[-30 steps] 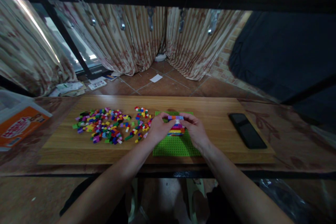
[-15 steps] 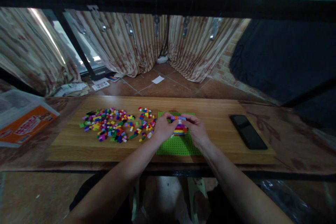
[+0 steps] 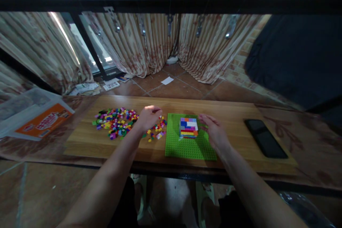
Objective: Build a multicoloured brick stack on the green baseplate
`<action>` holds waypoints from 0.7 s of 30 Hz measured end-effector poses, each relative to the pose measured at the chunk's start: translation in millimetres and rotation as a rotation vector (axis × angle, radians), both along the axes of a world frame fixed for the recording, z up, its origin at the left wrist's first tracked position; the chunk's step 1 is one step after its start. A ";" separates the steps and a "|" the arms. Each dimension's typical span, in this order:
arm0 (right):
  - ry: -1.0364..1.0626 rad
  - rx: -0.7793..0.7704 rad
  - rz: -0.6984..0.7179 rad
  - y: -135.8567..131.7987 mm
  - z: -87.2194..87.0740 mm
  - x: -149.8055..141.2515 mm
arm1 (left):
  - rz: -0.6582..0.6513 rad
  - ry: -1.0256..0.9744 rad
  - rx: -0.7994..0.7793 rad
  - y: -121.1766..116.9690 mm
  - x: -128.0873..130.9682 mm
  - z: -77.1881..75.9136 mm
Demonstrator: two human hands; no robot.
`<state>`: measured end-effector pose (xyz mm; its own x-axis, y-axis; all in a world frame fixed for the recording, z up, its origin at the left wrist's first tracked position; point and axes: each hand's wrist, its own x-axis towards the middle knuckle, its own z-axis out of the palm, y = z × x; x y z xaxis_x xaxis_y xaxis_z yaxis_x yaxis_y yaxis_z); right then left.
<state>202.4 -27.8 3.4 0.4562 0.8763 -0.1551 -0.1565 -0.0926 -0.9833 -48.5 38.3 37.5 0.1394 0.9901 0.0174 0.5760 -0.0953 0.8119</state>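
Observation:
A block of stacked toy building bricks (image 3: 188, 128) in several colours, with white, blue and purple pieces on top, stands on a green baseplate (image 3: 191, 150). My right hand (image 3: 213, 130) is just to the right of the stack, over the plate's edge, fingers apart and holding nothing visible. Over the smaller scatter of loose bricks (image 3: 159, 128), left of the plate, is my left hand (image 3: 149, 117). Its thumb and fingers point right and look loosely apart; no brick shows in them. Part of the scatter lies hidden under that hand.
A larger heap of loose bricks (image 3: 114, 121) lies on the left of the wooden board (image 3: 91, 146). A black phone (image 3: 265, 138) rests on the right. A clear plastic box with an orange label (image 3: 44, 121) is at the far left. A dark bar (image 3: 171, 1) crosses beyond.
Both hands have let go of the brick stack. My left hand has moved left over the loose bricks, and my right hand has drawn slightly right. The view has shifted a little left.

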 end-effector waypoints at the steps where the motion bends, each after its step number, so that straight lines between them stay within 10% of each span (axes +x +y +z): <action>1: -0.022 0.002 0.008 -1.0 1.0 -0.1 | 0.003 0.029 0.000 1.1 -8.6 2.3; 11: -0.159 0.006 0.039 -2.6 -4.1 6.9 | -0.215 0.205 -0.253 -10.9 -88.2 27.8; 21: -0.213 0.037 0.076 -1.8 -13.7 13.0 | -0.114 0.289 -0.193 -7.4 -109.0 14.5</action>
<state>215.3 -29.6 -10.3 0.4077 0.9126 -0.0296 0.0606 -0.0594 -0.9964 -157.4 31.0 52.0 0.2210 0.9491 -0.2246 0.7788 -0.0332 0.6264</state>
